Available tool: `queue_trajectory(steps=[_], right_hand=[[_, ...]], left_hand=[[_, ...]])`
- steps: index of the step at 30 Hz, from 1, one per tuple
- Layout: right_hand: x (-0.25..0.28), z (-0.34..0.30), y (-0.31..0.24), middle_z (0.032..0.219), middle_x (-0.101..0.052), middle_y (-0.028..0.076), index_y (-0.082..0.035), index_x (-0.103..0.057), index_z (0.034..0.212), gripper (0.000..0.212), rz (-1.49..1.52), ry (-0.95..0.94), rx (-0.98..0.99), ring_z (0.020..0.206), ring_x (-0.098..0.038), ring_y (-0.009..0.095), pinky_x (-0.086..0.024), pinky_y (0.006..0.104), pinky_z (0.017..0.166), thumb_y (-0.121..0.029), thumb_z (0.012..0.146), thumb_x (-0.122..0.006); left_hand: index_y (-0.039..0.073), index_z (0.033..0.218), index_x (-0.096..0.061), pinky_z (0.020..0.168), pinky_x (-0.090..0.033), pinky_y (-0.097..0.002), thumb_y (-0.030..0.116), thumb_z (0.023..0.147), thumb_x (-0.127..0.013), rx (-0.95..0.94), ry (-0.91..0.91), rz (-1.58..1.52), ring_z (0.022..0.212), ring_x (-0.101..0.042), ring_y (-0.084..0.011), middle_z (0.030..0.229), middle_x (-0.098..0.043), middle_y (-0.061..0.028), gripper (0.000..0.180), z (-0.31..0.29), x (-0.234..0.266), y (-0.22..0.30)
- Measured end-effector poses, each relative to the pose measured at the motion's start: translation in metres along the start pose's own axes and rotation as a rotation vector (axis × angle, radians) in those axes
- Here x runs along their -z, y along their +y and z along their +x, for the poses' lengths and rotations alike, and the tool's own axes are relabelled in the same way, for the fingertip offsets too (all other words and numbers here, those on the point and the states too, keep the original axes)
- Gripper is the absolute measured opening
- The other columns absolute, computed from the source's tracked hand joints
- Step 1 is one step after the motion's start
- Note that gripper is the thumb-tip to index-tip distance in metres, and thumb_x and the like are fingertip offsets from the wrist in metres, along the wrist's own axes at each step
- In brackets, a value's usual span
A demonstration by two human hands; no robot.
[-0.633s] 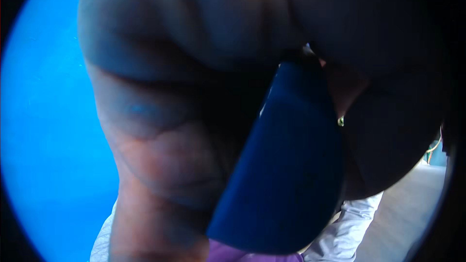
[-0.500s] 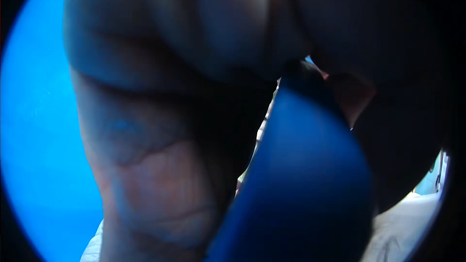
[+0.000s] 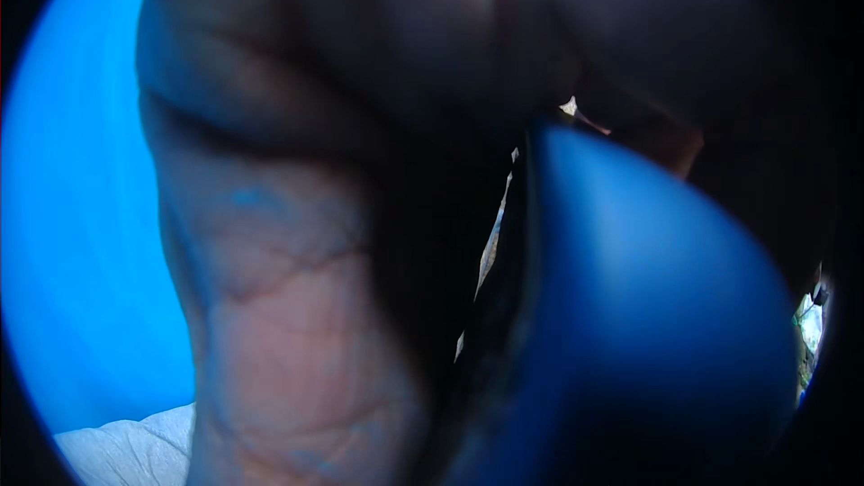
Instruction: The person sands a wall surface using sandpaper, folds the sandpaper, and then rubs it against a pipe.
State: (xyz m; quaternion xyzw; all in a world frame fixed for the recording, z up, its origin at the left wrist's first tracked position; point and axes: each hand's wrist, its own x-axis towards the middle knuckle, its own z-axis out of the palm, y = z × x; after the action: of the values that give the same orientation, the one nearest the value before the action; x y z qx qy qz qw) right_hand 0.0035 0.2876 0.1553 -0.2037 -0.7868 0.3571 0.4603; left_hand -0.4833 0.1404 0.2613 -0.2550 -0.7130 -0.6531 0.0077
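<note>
Very close to the camera, a hand that looks like my left hand (image 3: pixel 297 324) fills the left and upper middle, its creased skin in shadow with a small bluish mark on it. Its fingertips are hidden. To its right, a smooth, rounded blue thing (image 3: pixel 657 279) looms up from the lower edge, too near and blurred to name. A very dark form above and to the right of it, perhaps my right hand (image 3: pixel 684 45), shows no clear fingers. Whether either hand grips the blue thing cannot be seen.
A bright blue surface (image 3: pixel 81 216) spans the left side. Wrinkled whitish cloth (image 3: pixel 135 450) lies at the lower left. Thin bright slits show between the dark shapes, and a small bright patch (image 3: pixel 812 324) with unclear details sits at the right rim.
The blue thing has swung rightward and looks wider. My left hand has shifted slightly right. More whitish cloth shows at lower left, while the pale area at lower right is now mostly covered.
</note>
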Motion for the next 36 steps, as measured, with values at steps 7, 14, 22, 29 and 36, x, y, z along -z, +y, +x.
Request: queue_trajectory(steps=[7,14,22,29,36], right_hand=[[-0.037,0.005,0.028,0.134,-0.057,0.016,0.007,-0.051,0.135,0.038,0.263,0.026,-0.289,0.125,-0.052,0.02,-0.036,0.0353,0.109,-0.012,0.101,-0.048],[-0.044,0.005,0.033,0.134,-0.057,0.016,0.006,-0.052,0.134,0.037,0.183,-0.003,-0.237,0.128,-0.05,0.021,-0.033,0.036,0.11,-0.011,0.101,-0.047],[-0.03,-0.007,0.033,0.136,-0.056,0.015,0.003,-0.053,0.134,0.038,0.1,-0.009,-0.164,0.129,-0.05,0.021,-0.033,0.0365,0.111,-0.015,0.102,-0.048],[-0.062,-0.002,0.03,0.135,-0.057,0.014,0.002,-0.053,0.135,0.038,0.119,-0.064,-0.158,0.128,-0.051,0.02,-0.033,0.0345,0.112,-0.016,0.101,-0.05],[-0.041,0.011,0.029,0.134,-0.058,0.016,0.004,-0.053,0.134,0.039,0.143,-0.119,-0.193,0.128,-0.05,0.02,-0.033,0.0351,0.111,-0.017,0.101,-0.049]], left_hand=[[-0.008,0.144,-0.013,0.054,-0.026,-0.0206,0.059,0.077,-0.07,0.047,-0.025,-0.003,0.047,-0.04,-0.0046,0.055,-0.05,0.0036,0.111,-0.073,0.022,-0.075],[-0.008,0.144,-0.013,0.054,-0.027,-0.0202,0.059,0.077,-0.07,0.046,-0.033,-0.03,0.048,-0.04,-0.0045,0.056,-0.051,0.003,0.11,-0.173,0.053,-0.089],[-0.007,0.144,-0.014,0.054,-0.027,-0.0198,0.058,0.077,-0.07,-0.092,-0.139,-0.158,0.049,-0.04,-0.0044,0.057,-0.052,0.0022,0.109,-0.257,0.049,-0.033],[-0.006,0.144,-0.014,0.055,-0.027,-0.0194,0.058,0.077,-0.07,-0.527,-0.245,-0.441,0.05,-0.04,-0.0044,0.058,-0.052,0.0016,0.108,-0.293,0.065,0.078],[-0.006,0.144,-0.015,0.055,-0.028,-0.0191,0.057,0.077,-0.07,-0.662,-0.353,-0.642,0.05,-0.04,-0.0043,0.059,-0.053,0.0009,0.107,-0.284,0.014,0.146]])
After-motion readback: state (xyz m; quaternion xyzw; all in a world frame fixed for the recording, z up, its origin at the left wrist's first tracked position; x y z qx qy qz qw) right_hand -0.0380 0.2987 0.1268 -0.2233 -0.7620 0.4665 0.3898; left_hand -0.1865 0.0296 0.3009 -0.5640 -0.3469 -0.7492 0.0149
